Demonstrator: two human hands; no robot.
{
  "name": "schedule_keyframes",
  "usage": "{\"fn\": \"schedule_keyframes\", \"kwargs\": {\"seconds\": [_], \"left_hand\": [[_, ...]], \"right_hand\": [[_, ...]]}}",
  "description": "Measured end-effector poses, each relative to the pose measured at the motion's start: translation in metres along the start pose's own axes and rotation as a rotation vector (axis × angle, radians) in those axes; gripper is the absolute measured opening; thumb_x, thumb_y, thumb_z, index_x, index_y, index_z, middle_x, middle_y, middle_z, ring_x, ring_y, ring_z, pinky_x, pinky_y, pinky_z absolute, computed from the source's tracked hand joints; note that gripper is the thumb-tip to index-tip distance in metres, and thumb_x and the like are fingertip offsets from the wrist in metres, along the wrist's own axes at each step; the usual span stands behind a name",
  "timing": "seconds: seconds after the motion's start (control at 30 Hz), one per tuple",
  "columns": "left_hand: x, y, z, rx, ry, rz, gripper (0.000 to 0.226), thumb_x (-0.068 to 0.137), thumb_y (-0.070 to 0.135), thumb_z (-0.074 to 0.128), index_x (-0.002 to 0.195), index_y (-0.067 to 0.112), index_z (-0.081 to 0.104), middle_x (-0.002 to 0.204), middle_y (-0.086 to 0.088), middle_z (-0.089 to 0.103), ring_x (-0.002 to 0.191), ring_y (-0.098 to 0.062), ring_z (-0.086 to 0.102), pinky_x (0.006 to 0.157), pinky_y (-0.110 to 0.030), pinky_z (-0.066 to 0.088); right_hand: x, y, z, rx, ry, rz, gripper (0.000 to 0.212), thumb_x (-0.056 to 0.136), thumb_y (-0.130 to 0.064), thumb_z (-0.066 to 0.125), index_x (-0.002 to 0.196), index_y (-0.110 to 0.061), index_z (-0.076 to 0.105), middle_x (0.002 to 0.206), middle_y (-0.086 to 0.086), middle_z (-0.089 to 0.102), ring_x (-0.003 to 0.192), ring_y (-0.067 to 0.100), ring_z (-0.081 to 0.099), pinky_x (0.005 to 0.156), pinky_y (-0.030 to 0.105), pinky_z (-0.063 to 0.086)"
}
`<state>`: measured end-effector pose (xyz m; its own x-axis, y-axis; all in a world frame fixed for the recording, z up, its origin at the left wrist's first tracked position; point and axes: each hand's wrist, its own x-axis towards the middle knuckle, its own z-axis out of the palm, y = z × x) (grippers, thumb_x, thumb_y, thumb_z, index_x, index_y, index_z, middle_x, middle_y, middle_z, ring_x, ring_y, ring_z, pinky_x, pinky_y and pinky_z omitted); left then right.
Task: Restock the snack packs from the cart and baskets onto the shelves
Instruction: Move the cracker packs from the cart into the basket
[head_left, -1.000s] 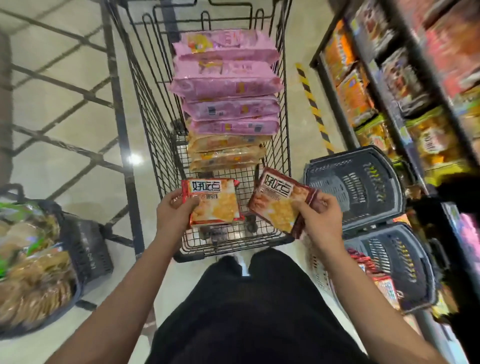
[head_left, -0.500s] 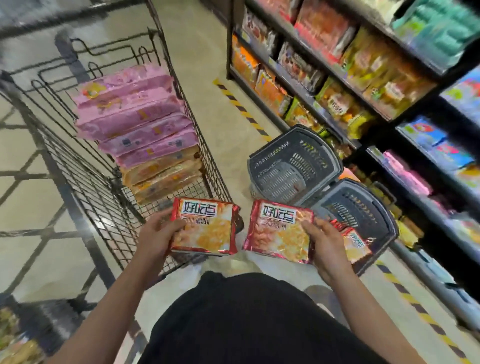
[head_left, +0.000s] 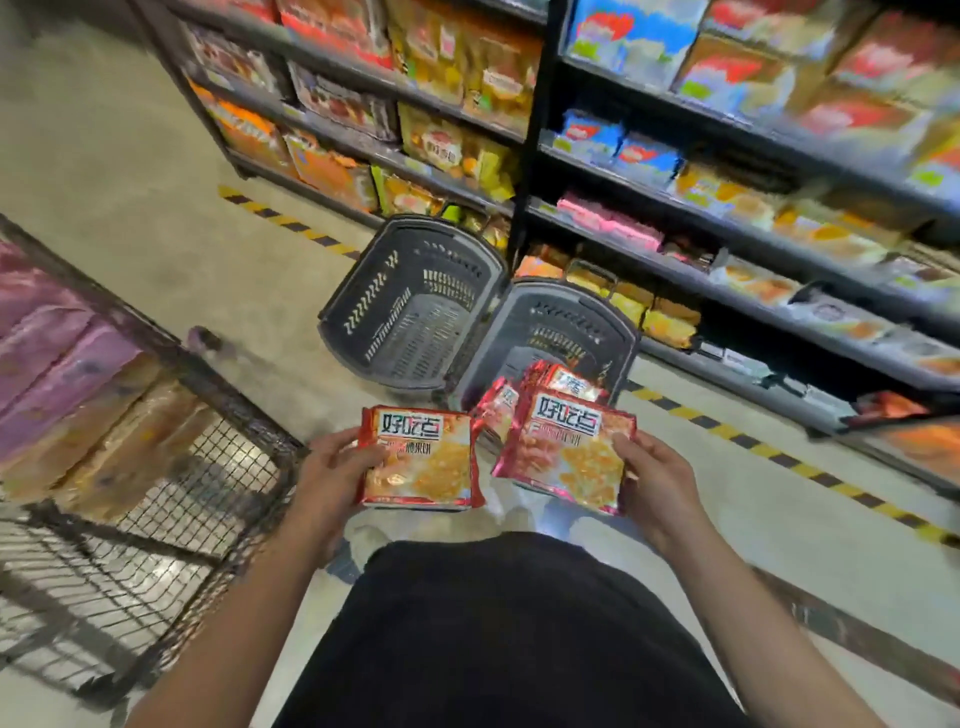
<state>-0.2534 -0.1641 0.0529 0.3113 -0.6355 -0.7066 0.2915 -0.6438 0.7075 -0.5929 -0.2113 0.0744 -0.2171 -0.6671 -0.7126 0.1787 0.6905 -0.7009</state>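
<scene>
My left hand (head_left: 332, 467) grips a red and orange snack pack (head_left: 422, 457) by its left edge. My right hand (head_left: 652, 480) holds a second, matching snack pack (head_left: 563, 449) by its right edge, tilted slightly. Both packs hover over the floor in front of me. Behind the right pack, more red packs (head_left: 553, 382) stick out of the nearer dark basket (head_left: 613, 325). The wire cart (head_left: 171, 467) at the left carries stacked pink packs (head_left: 47, 343) and tan packs (head_left: 130, 415). Stocked shelves (head_left: 727, 244) fill the right and top.
A second dark basket (head_left: 358, 291) stands with nothing visible in it on the floor next to the first, in front of the shelves. Yellow and black tape (head_left: 810, 470) runs along the floor by the shelf base. Bare floor lies between cart and baskets.
My view has swung right from the cart toward the shelves. Both hands keep their packs and have come over with me, now near the baskets.
</scene>
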Motion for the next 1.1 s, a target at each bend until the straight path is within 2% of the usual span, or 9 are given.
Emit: {"fn": "schedule_keyframes", "kwargs": {"seconds": [0.13, 0.3, 0.43, 0.5, 0.63, 0.73, 0.8, 0.97, 1.1], "left_hand": [[0.01, -0.008, 0.062, 0.131, 0.0, 0.008, 0.032, 0.087, 0.005, 0.078, 0.111, 0.02, 0.064, 0.096, -0.007, 0.077, 0.076, -0.023, 0.074, 0.069, -0.041, 0.063], [0.038, -0.019, 0.11, 0.298, -0.055, -0.052, 0.038, 0.084, 0.003, 0.081, 0.109, 0.023, 0.061, 0.106, -0.008, 0.077, 0.092, -0.028, 0.076, 0.081, -0.053, 0.062], [0.073, -0.029, 0.141, 0.416, -0.062, -0.074, 0.044, 0.084, 0.009, 0.083, 0.12, 0.015, 0.059, 0.11, -0.005, 0.074, 0.09, -0.022, 0.074, 0.071, -0.039, 0.063], [0.099, -0.036, 0.155, 0.479, -0.088, -0.087, 0.044, 0.083, 0.015, 0.085, 0.12, 0.014, 0.063, 0.109, -0.005, 0.075, 0.089, -0.02, 0.075, 0.069, -0.035, 0.063], [0.159, -0.056, 0.173, 0.547, -0.132, -0.128, 0.048, 0.072, 0.008, 0.092, 0.113, 0.011, 0.069, 0.104, -0.008, 0.078, 0.088, -0.024, 0.078, 0.079, -0.048, 0.064], [0.203, -0.072, 0.19, 0.619, -0.17, -0.1, 0.037, 0.073, 0.008, 0.091, 0.103, 0.015, 0.07, 0.1, -0.001, 0.075, 0.085, -0.016, 0.075, 0.071, -0.031, 0.063], [0.235, -0.085, 0.198, 0.636, -0.16, -0.091, 0.035, 0.075, 0.009, 0.09, 0.101, 0.016, 0.067, 0.096, 0.002, 0.073, 0.085, -0.014, 0.073, 0.07, -0.027, 0.06], [0.306, -0.119, 0.211, 0.658, -0.149, -0.102, 0.044, 0.08, 0.008, 0.087, 0.116, 0.004, 0.061, 0.104, -0.012, 0.075, 0.083, -0.022, 0.077, 0.065, -0.033, 0.063], [0.344, -0.144, 0.22, 0.641, -0.16, -0.085, 0.035, 0.085, 0.008, 0.082, 0.105, 0.02, 0.056, 0.11, -0.017, 0.073, 0.09, -0.031, 0.075, 0.077, -0.051, 0.063]], "right_hand": [[0.015, 0.003, -0.044, 0.08, 0.111, 0.024, 0.018, 0.101, -0.016, 0.062, 0.115, -0.007, 0.07, 0.105, 0.012, 0.078, 0.095, 0.038, 0.075, 0.089, 0.064, 0.057], [0.037, 0.014, -0.066, 0.218, 0.294, 0.063, 0.023, 0.097, -0.014, 0.069, 0.118, -0.012, 0.059, 0.109, 0.012, 0.074, 0.09, 0.03, 0.076, 0.085, 0.05, 0.061], [0.072, 0.025, -0.067, 0.29, 0.39, 0.1, 0.031, 0.095, -0.012, 0.072, 0.12, -0.013, 0.054, 0.116, 0.016, 0.072, 0.089, 0.028, 0.075, 0.081, 0.044, 0.061], [0.096, 0.029, -0.062, 0.302, 0.413, 0.099, 0.024, 0.095, -0.012, 0.073, 0.11, -0.019, 0.056, 0.116, 0.016, 0.072, 0.086, 0.025, 0.074, 0.082, 0.045, 0.061], [0.158, 0.041, -0.052, 0.315, 0.455, 0.09, 0.028, 0.093, -0.009, 0.074, 0.105, -0.025, 0.054, 0.107, 0.007, 0.07, 0.091, 0.025, 0.072, 0.091, 0.053, 0.059], [0.212, 0.055, -0.043, 0.31, 0.473, 0.107, 0.033, 0.09, -0.007, 0.078, 0.099, -0.029, 0.056, 0.102, 0.002, 0.071, 0.097, 0.03, 0.073, 0.09, 0.054, 0.06], [0.25, 0.064, -0.035, 0.302, 0.476, 0.12, 0.032, 0.089, -0.006, 0.078, 0.098, -0.029, 0.057, 0.1, 0.002, 0.071, 0.097, 0.031, 0.073, 0.089, 0.055, 0.06], [0.332, 0.09, -0.024, 0.273, 0.462, 0.134, 0.03, 0.09, -0.002, 0.076, 0.098, -0.023, 0.057, 0.093, 0.004, 0.071, 0.091, 0.031, 0.074, 0.085, 0.056, 0.061], [0.381, 0.106, -0.017, 0.229, 0.427, 0.097, 0.027, 0.091, -0.002, 0.075, 0.111, -0.012, 0.059, 0.091, 0.005, 0.072, 0.093, 0.031, 0.075, 0.077, 0.047, 0.064]]}}
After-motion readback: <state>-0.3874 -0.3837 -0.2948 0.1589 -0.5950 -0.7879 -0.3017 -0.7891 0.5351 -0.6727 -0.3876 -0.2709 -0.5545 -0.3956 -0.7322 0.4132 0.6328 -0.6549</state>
